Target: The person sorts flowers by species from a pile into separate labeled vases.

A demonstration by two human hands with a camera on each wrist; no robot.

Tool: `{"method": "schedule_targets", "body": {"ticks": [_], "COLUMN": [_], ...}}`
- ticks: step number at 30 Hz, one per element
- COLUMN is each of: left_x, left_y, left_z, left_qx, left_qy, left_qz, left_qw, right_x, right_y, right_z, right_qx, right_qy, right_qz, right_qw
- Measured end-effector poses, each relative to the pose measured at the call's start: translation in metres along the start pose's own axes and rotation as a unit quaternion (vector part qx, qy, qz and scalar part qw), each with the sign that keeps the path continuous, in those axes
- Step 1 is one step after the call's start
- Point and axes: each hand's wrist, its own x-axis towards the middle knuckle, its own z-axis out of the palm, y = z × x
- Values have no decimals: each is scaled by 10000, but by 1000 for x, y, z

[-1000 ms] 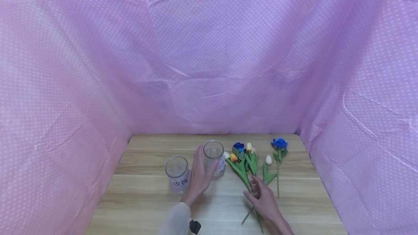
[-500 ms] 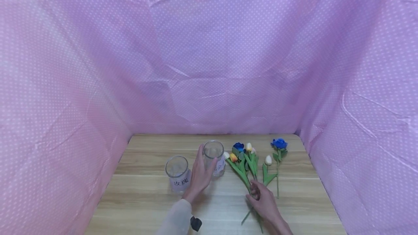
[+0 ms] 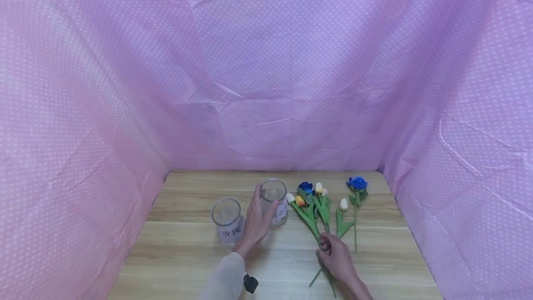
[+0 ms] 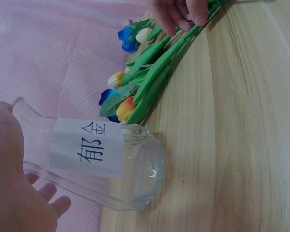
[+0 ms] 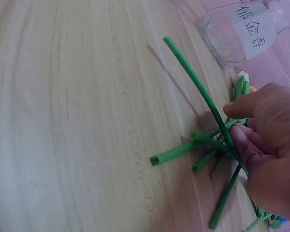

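Note:
My left hand point(image 3: 257, 223) holds a clear glass vase point(image 3: 281, 212) upright on the table, thumb on the near side. A white label point(image 4: 89, 145) with black Chinese characters faces out from this vase. Right of it lies a bunch of artificial tulips point(image 3: 307, 217), white, pale yellow and orange, with a dark blue rose point(image 3: 305, 187) among them. My right hand point(image 3: 339, 258) pinches the tulip stems point(image 5: 203, 96) below the leaves. Several cut stem ends stick out past the hand in the right wrist view; which stems are gripped is partly hidden by the fingers.
A second glass vase point(image 3: 229, 231), also labelled, stands left of my left hand. A single white tulip point(image 3: 343, 204) and a blue rose point(image 3: 356, 183) lie at the right. Pink dotted cloth point(image 3: 275, 105) walls the wooden table point(image 3: 175, 244) at the back and sides.
My right thumb and fingers have drawn together on the stems. The held vase has turned slightly, bringing more of its label into view. The other flowers and second vase stay put.

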Motion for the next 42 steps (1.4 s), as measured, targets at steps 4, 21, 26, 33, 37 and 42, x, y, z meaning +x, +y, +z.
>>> {"method": "schedule_targets", "body": {"ticks": [4, 21, 26, 33, 37, 42], "left_x": [1, 4, 4, 3, 3, 1], "left_y": [0, -6, -6, -5, -4, -5], "left_z": [0, 4, 4, 4, 4, 4], "left_qx": [-42, -52, -68, -104, -142, -149], "left_qy": [12, 22, 13, 41, 71, 125], "left_qz": [41, 40, 32, 60, 76, 111], "left_qw": [10000, 10000, 10000, 9999, 9998, 9997], "right_x": [1, 5, 5, 4, 3, 2], "right_y": [-1, -4, -4, -4, -4, -5], "right_z": [2, 5, 2, -1, -3, -6], "right_qx": [19, 322, 486, 675, 905, 1166], "right_qy": [119, 166, 254, 289, 172, 55], "right_qz": [-20, 271, 226, 285, 440, 518], "right_qw": [9999, 9990, 9982, 9969, 9948, 9918]}}
